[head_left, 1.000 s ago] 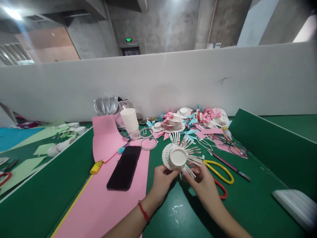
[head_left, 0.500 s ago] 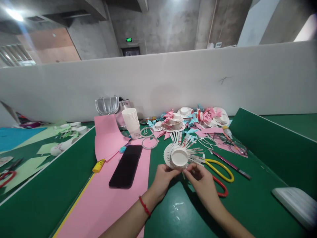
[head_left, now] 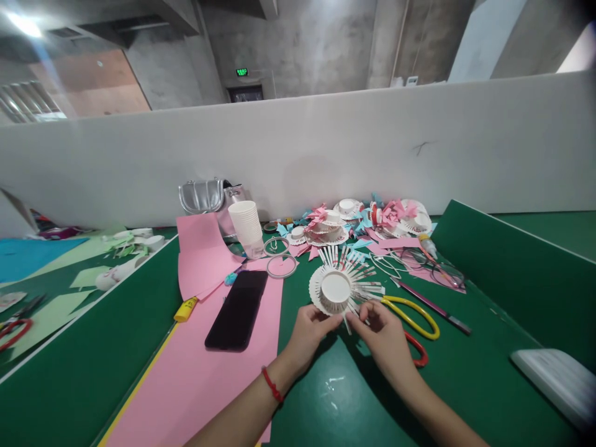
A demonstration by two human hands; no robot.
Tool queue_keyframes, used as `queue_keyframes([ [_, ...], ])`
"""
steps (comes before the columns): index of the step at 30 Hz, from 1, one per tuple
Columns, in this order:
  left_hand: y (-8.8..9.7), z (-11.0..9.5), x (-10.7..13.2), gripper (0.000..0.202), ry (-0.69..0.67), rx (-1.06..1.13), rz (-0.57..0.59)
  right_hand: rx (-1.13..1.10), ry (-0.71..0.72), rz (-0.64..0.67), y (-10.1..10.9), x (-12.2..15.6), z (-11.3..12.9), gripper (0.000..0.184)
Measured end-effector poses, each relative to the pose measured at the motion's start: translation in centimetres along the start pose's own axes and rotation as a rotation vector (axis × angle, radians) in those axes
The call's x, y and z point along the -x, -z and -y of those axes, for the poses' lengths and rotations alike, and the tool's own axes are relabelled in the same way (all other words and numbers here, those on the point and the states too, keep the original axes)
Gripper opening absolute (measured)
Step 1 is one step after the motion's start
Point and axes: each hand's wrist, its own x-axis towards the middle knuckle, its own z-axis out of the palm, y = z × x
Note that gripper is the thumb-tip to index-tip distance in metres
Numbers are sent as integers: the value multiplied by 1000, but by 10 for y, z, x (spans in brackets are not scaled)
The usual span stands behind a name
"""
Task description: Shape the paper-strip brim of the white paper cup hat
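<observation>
A white paper cup (head_left: pixel 336 290), cut into strips that fan out around its round base, is held just above the green table (head_left: pixel 93 385). My left hand (head_left: pixel 310 332), with a red cord on the wrist, grips the cup's lower left rim. On the lower right, my right hand (head_left: pixel 382 332) pinches one of the strips between thumb and fingers. Both hands are closed on the cup.
Yellow-handled scissors (head_left: pixel 412 313) and a red loop handle (head_left: pixel 419 354) lie right of my hands. A black phone (head_left: pixel 237 308) rests on pink paper (head_left: pixel 200 372). Behind stand stacked cups (head_left: pixel 246 226), a silver bag (head_left: pixel 205 195), finished paper flowers (head_left: pixel 367 220), a glue stick (head_left: pixel 185 308).
The cup has shifted slightly up and away with my hands. My right hand's fingers have moved inward onto a strip at the cup's lower edge.
</observation>
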Motion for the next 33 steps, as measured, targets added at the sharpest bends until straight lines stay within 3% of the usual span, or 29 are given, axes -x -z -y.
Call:
queue_keyframes([
  [8, -4, -3, 1, 12, -13, -47, -49, 51, 6, 52, 0, 1, 5, 26],
  [16, -5, -3, -1, 12, -17, -29, -85, 105, 23, 7, 2, 0, 3, 25],
  [26, -8, -3, 0, 6, -36, -49, -139, 155, 47, 128, 2, 0, -2, 19],
  [33, -10, -6, 1, 11, -39, -85, -100, 181, 93, 129, 5, -2, -6, 18],
])
